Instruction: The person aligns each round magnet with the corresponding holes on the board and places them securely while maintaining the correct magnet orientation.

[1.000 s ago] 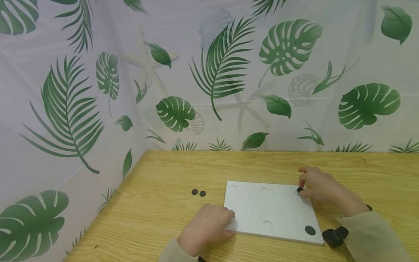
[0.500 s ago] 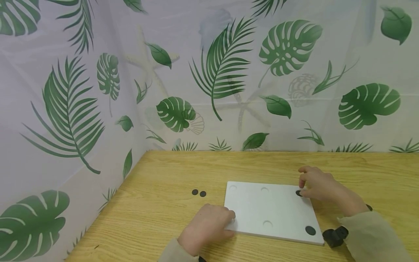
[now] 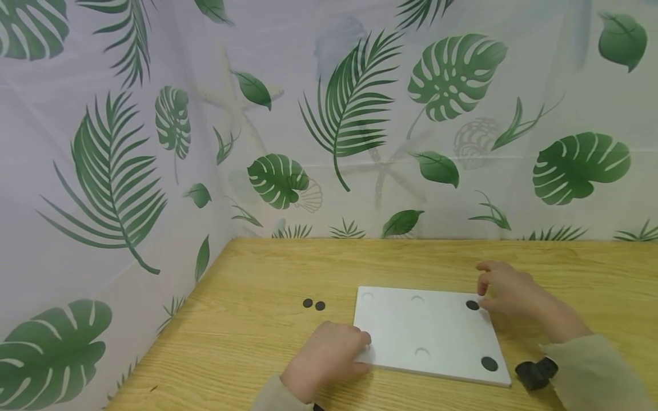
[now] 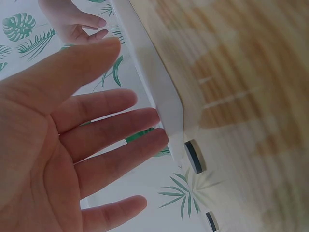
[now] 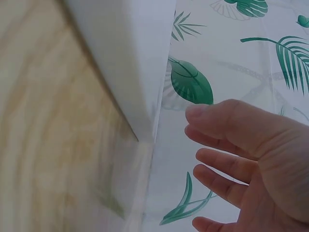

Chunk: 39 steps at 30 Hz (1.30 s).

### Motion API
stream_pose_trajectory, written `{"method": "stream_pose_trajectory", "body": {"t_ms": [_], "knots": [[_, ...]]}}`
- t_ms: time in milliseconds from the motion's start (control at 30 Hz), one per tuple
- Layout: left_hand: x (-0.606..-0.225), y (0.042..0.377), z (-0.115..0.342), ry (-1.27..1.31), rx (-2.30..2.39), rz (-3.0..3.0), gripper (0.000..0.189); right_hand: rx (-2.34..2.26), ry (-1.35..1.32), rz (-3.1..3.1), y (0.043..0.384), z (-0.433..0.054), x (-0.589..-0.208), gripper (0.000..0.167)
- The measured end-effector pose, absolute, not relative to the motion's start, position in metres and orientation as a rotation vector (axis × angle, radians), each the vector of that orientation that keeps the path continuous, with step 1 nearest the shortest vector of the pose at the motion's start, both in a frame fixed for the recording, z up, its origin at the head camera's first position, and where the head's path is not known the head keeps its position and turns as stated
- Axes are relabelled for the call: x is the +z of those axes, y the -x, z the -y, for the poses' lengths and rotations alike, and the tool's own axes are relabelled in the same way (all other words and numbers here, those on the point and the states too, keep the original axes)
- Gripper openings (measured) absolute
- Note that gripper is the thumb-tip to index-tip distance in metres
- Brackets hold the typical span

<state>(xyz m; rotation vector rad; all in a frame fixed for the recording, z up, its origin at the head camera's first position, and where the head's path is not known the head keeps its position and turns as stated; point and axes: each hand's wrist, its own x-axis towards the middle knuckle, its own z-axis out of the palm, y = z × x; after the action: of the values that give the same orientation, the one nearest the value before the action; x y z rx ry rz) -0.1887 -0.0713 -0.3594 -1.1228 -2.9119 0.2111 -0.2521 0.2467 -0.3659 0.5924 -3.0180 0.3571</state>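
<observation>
A flat white board [image 3: 401,325] with shallow round recesses lies on the wooden table. Black discs fill both recesses at its right end: one at the far corner [image 3: 472,305], the other at the near corner [image 3: 489,363]. My right hand [image 3: 509,291] is beside the far disc, thumb close to it, fingers loosely spread and holding nothing in the right wrist view. At the board's left edge rests my left hand [image 3: 329,351], covering the near left corner. The left wrist view shows its fingers [image 4: 120,150] extended, tips right at the board's side.
Two loose black discs, a left one [image 3: 308,303] and a right one [image 3: 320,306], lie on the table [image 3: 267,342] left of the board. Behind the table and to its left hangs a leaf-print sheet [image 3: 360,211]. A black device [image 3: 534,374] sits at my right wrist.
The far-corner disc, first tilted in my right fingers, has gone down flat into its recess. The right hand has let go and drawn slightly right. My left hand stays put.
</observation>
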Motion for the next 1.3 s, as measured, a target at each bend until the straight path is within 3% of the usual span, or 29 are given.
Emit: {"method": "stream_pose_trajectory", "body": {"t_ms": [1300], "knots": [[-0.356,0.186,0.078,1.094,0.236,2.906,0.021,0.187,-0.523,3.017,0.227,-0.338,-0.375,0.015]]}}
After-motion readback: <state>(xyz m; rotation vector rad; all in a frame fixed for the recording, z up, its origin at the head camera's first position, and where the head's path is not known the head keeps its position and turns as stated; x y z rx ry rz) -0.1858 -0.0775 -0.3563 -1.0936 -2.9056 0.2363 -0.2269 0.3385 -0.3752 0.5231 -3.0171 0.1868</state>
